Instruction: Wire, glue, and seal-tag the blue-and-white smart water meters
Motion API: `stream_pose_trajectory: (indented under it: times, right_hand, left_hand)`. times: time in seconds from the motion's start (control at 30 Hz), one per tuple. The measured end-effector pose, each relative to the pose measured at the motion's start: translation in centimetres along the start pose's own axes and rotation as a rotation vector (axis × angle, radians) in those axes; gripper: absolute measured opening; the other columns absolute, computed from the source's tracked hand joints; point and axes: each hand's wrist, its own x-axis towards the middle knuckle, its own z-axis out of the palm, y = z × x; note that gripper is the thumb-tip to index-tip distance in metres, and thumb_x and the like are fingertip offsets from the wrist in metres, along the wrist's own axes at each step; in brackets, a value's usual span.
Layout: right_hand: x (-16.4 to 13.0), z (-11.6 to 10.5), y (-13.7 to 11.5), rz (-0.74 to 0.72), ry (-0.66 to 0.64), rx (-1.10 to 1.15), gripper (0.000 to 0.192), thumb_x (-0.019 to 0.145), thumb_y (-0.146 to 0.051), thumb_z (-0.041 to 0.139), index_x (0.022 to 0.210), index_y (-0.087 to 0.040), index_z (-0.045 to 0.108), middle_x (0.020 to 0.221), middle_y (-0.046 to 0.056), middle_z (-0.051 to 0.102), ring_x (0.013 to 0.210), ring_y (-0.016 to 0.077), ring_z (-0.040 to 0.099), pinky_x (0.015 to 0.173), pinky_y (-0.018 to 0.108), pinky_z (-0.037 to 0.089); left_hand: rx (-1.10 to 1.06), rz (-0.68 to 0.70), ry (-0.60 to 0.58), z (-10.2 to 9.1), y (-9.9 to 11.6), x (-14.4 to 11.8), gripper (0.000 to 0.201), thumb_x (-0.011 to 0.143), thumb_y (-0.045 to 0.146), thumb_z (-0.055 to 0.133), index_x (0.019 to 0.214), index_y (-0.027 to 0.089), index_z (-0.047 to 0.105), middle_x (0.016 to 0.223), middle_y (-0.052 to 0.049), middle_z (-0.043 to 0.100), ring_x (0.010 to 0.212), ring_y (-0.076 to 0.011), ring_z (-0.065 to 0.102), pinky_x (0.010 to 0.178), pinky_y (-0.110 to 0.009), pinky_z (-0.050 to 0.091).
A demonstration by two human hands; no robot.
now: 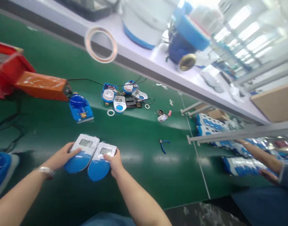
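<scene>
My left hand (pixel 64 154) grips a white-and-blue meter with a small display (pixel 78 161), thumb on top, at the lower left of the head view. A matching meter (pixel 98 169) is in my right hand (pixel 116 162), its thumb beside the display. The two meters are side by side, nearly touching, tilted and facing up. Beyond them a blue brass-ended meter body (pixel 79 105) sits at the end of an orange device (pixel 42 85). More meters, such as an open one with a round white top (pixel 109 94) and a white-topped one (pixel 119 104), lie farther back.
Blue-handled pliers (pixel 164 146) lie on the green surface (pixel 139 138), right of my hands. A shelf (pixel 144 67) crosses overhead, with a ring (pixel 101 45) at its edge. Red bins (pixel 13 70) stand left. At right, another person's arm (pixel 263 153) reaches over rows of meters (pixel 242 166).
</scene>
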Motion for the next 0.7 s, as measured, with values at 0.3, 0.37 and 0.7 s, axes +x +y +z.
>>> stream_pose_trajectory:
  times: [0.3, 0.37, 0.7]
  right_hand:
    - [-3.7, -23.9, -5.3, -0.179, 0.172, -0.389, 0.051, 0.065, -0.037, 0.063, 0.107, -0.014, 0.047, 0.104, 0.01, 0.061, 0.095, 0.0225, 0.058, 0.085, 0.035, 0.044]
    - [-4.7, -29.2, -7.6, -0.252, 0.23, -0.619, 0.042, 0.074, -0.039, 0.053, 0.107, -0.014, 0.05, 0.104, 0.009, 0.061, 0.096, 0.0206, 0.057, 0.085, 0.032, 0.042]
    - [-4.5, -55.2, -17.7, -0.131, 0.831, -1.187, 0.035, 0.084, -0.035, 0.037, 0.107, -0.013, 0.051, 0.097, 0.014, 0.059, 0.093, 0.0237, 0.056, 0.076, 0.029, 0.041]
  left_hand:
    - [-0.336, -0.097, -0.354, 22.9, 0.3, -8.3, 0.086, 0.053, 0.05, 0.07, 0.126, 0.025, 0.032, 0.132, -0.016, 0.04, 0.104, -0.0333, 0.052, 0.067, -0.04, 0.05]
    - [-0.362, -0.1, -0.41, 28.9, 1.0, -8.9, 0.09, 0.054, 0.048, 0.07, 0.129, 0.024, 0.026, 0.132, -0.018, 0.038, 0.104, -0.033, 0.052, 0.068, -0.04, 0.05]
    - [-0.303, -0.056, -0.607, 60.7, 6.7, -9.8, 0.087, 0.064, 0.035, 0.067, 0.132, 0.022, 0.015, 0.136, -0.017, 0.031, 0.108, -0.0312, 0.048, 0.069, -0.038, 0.052]
